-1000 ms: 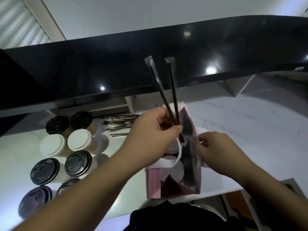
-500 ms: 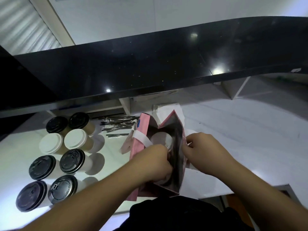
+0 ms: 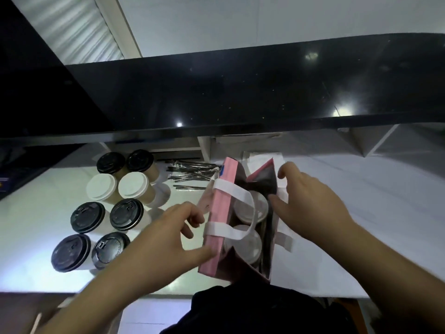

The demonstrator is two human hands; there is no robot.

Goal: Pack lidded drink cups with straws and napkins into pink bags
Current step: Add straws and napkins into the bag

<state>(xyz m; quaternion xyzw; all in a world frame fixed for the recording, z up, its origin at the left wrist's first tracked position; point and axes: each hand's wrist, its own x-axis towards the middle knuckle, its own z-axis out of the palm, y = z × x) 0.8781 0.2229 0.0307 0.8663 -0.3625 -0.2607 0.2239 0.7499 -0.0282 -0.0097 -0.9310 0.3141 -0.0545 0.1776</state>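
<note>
While the left hand [image 3: 173,227] lies loosely spread, thumb against the pink bag [image 3: 220,210], the right hand [image 3: 310,201] pinches the bag's right wall — two white-lidded cups [image 3: 243,242] stand inside. Leftward stand six black-lidded cups [image 3: 126,214] and two more white-lidded ones [image 3: 133,184]; beyond, one heap of straws [image 3: 192,175].

Head-worn wide-angle view, forward and down, close over counter [image 3: 31,225].

No lettering is legible on the cup lids [image 3: 88,217] or pink bag [image 3: 218,227].
</note>
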